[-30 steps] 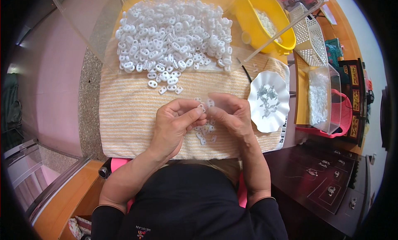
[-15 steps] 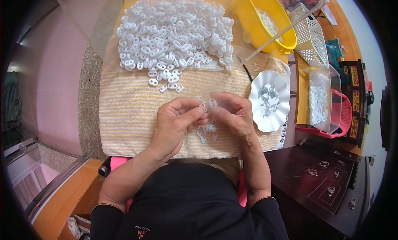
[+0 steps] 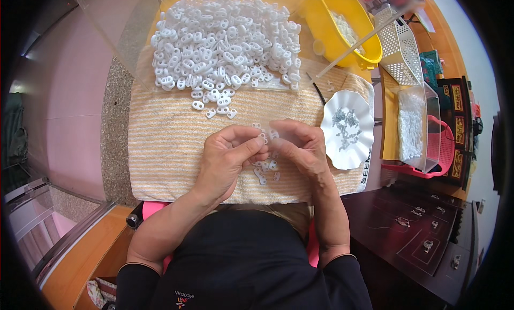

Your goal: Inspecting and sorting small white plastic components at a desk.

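My left hand [image 3: 227,154] pinches a small white two-hole plastic piece [image 3: 263,138] between thumb and index finger. Opposite it, a similar white piece [image 3: 274,133] sits at the fingertips of my right hand [image 3: 304,148], whose thumb and fingers are closed and slightly blurred. The two pieces are held close together; whether they touch I cannot tell. Beneath and between my hands, several loose white pieces [image 3: 260,175] lie on a striped towel [image 3: 166,160]. Beyond them rises a large heap of white two-hole plastic pieces [image 3: 219,47], with a few spilled toward me.
On the right, a white wavy-rimmed plate [image 3: 333,152] carries small dark metal parts [image 3: 345,127]. A thin black stick [image 3: 319,92] lies beside it. Behind stand a yellow basin [image 3: 332,39] and a white perforated basket [image 3: 399,50]. Farther right are a clear box of white pieces [image 3: 410,128] and a pink basket [image 3: 447,149].
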`<move>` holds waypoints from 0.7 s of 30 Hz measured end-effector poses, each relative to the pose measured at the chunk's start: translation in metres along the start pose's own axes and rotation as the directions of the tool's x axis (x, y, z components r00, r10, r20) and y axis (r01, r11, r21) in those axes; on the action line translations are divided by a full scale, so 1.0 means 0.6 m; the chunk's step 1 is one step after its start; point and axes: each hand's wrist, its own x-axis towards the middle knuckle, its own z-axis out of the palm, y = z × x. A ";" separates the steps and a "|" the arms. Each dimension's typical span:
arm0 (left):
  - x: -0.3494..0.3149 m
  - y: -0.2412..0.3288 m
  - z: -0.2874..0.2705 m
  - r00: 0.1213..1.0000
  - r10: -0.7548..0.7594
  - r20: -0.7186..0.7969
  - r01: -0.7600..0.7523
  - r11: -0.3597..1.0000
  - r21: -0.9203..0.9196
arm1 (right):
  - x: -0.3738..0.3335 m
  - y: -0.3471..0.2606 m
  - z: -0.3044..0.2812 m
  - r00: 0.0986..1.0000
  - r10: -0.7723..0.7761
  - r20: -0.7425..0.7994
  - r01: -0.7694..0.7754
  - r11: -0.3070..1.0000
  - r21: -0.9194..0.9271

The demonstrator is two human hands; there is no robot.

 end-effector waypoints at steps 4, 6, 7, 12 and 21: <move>0.000 0.000 0.000 1.000 -0.011 0.007 0.011 1.000 0.004 | -0.001 -0.001 0.001 1.000 0.006 0.008 -0.006 1.000 0.021; 0.000 0.000 0.000 1.000 -0.014 0.010 0.014 1.000 0.008 | -0.001 -0.001 0.001 1.000 0.001 0.014 -0.001 1.000 0.011; 0.000 0.000 0.000 1.000 -0.017 0.013 0.017 1.000 0.013 | -0.001 0.000 0.001 1.000 -0.004 0.020 0.004 1.000 0.001; -0.001 0.002 0.000 1.000 -0.026 0.017 0.025 1.000 0.018 | -0.001 -0.003 0.002 0.999 -0.015 0.040 0.015 1.000 -0.003; 0.001 0.002 -0.002 0.998 -0.062 0.016 0.062 0.998 0.008 | -0.001 0.000 0.002 0.999 -0.008 0.052 0.007 1.000 0.004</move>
